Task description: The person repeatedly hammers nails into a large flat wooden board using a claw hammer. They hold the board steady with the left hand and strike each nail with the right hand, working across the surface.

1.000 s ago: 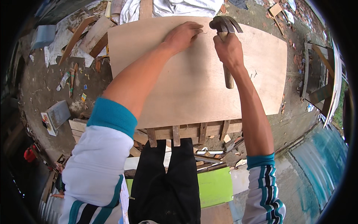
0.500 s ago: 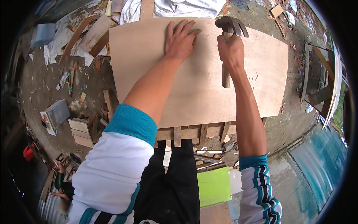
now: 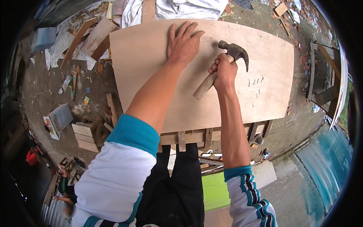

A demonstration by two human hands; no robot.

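Observation:
A thin plywood sheet (image 3: 151, 98) lies across a wooden frame (image 3: 196, 137) whose slats show below its near edge. My left hand (image 3: 183, 44) rests flat on the far part of the sheet, fingers spread. In my right hand (image 3: 226, 72) is a claw hammer (image 3: 235, 51), gripped high on its wooden handle close to the head. The handle slants toward the near left, and the claw curves to the right. Several loose nails (image 3: 254, 82) lie on the sheet to the right of my right forearm. A small mark or nail (image 3: 211, 38) shows near the far edge.
White cloth (image 3: 189, 8) lies beyond the far edge. Scrap boards (image 3: 99, 39) and a small wooden stool-like piece (image 3: 85, 133) are on the left. A grey box (image 3: 58, 119) stands beside it. Corrugated sheeting (image 3: 327, 162) is at the lower right. Another person's hand (image 3: 63, 172) shows at lower left.
My right hand has moved nearer to me and slightly left, and the hammer has turned from nearly upright to slanted. Nails previously behind my forearm now show. My left hand stays in place.

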